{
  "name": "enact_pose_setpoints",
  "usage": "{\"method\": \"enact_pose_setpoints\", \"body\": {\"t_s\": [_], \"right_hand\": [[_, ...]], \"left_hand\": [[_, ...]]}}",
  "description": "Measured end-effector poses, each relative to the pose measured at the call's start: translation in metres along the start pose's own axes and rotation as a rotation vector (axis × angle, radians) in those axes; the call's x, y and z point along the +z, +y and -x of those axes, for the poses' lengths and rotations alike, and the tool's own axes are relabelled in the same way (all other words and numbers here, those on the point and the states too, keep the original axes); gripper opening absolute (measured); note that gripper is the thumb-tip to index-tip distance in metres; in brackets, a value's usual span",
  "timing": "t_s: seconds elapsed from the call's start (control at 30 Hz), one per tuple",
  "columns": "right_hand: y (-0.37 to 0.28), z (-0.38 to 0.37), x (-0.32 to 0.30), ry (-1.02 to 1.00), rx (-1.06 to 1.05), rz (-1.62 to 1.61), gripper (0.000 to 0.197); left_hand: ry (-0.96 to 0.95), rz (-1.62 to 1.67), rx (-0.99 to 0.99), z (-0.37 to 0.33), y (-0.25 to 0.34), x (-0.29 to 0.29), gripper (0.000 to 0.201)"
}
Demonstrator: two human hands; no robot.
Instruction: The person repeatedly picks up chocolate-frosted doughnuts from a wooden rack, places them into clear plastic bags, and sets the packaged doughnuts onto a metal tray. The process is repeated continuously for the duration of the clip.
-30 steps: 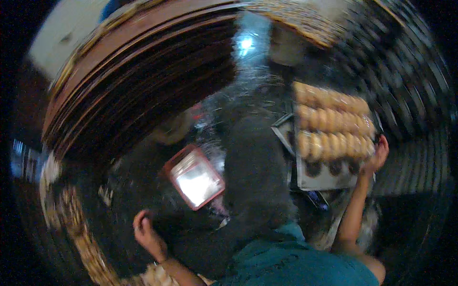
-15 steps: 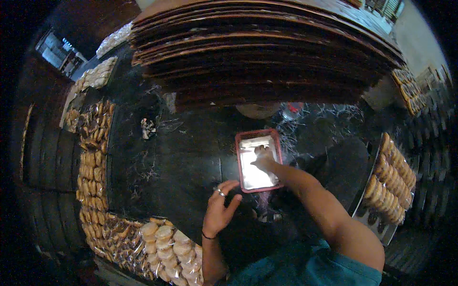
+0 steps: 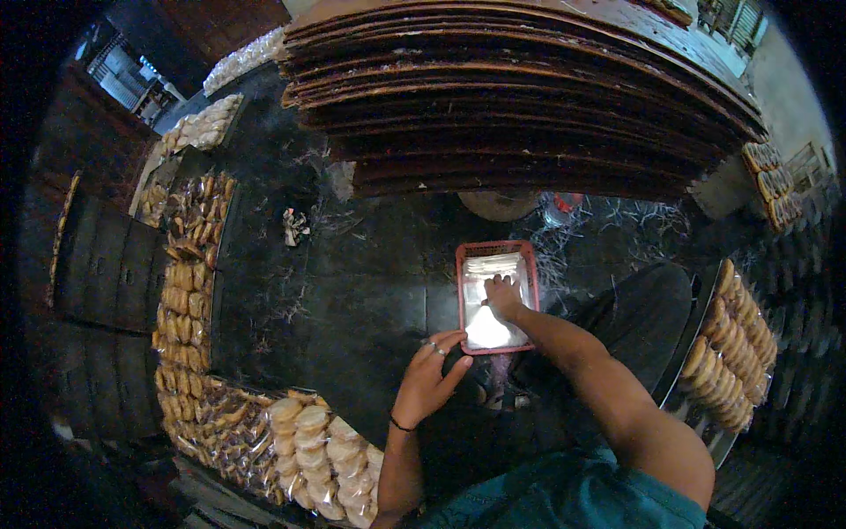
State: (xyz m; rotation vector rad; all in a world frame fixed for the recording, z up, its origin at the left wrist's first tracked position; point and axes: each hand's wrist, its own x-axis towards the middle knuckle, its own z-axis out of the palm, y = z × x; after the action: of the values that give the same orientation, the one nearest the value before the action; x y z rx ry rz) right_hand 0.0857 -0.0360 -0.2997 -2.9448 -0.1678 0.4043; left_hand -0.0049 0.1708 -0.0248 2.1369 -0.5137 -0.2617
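A shallow pink-red plastic basket [image 3: 460,295] sits on the dark floor in front of me, with a stack of shiny clear plastic bags [image 3: 486,331] in it. My right hand [image 3: 504,298] reaches in over the stack; its fingers are a little bent and apart, resting on the bags, and none is lifted. Beside the basket's near left corner is my left hand [image 3: 430,377], wearing rings and holding nothing. Its thumb stands away from the fingers, whose tips come close to the rim; I cannot tell whether they touch it.
Bagged baked goods [image 3: 185,304] line the left, and pale round packs [image 3: 310,450] lie at the near left. A tray of bagged buns [image 3: 727,353] stands at my right. Stacked brown boards [image 3: 520,97] loom ahead. A red-lidded jar [image 3: 562,208] stands among plastic scraps.
My left hand has moved slightly up toward the basket's near left corner. My right hand stays on the bags, its fingers shifted a little. The whole view has swung slightly.
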Motion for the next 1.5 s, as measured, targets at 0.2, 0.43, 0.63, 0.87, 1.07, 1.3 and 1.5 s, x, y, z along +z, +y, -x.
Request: {"method": "enact_pose_setpoints", "body": {"t_s": [0.2,0.43,0.63,0.87,1.07,1.3,1.5], "right_hand": [[0.079,-0.050,0.008,-0.299,-0.511,-0.226,0.035],[-0.015,0.024,-0.239,0.066,-0.892,-0.310,0.028],[0.001,0.175,-0.318,0.005,-1.061,-0.085,0.063],[0.021,0.189,-0.327,0.221,-1.087,-0.358,0.054],[-0.007,0.202,-0.312,0.233,-0.916,-0.654,0.054],[-0.030,0.171,-0.307,0.156,-0.768,-1.045,0.077],[-0.032,0.170,-0.319,0.011,-0.831,-0.706,0.037]], "left_hand": [[-0.112,0.034,0.022,-0.015,-0.003,0.023,0.036],[-0.253,0.947,-0.313,-0.028,0.003,0.045,0.037],[-0.308,1.900,-0.229,-0.078,0.012,-0.015,0.055],[-0.396,1.267,-0.052,-0.081,0.085,-0.019,0.070],[-0.463,1.291,0.176,-0.081,0.111,0.001,0.076],[0.094,1.457,0.109,-0.048,0.057,0.051,0.111],[0.556,1.702,0.098,-0.055,0.057,0.030,0.045]]}}
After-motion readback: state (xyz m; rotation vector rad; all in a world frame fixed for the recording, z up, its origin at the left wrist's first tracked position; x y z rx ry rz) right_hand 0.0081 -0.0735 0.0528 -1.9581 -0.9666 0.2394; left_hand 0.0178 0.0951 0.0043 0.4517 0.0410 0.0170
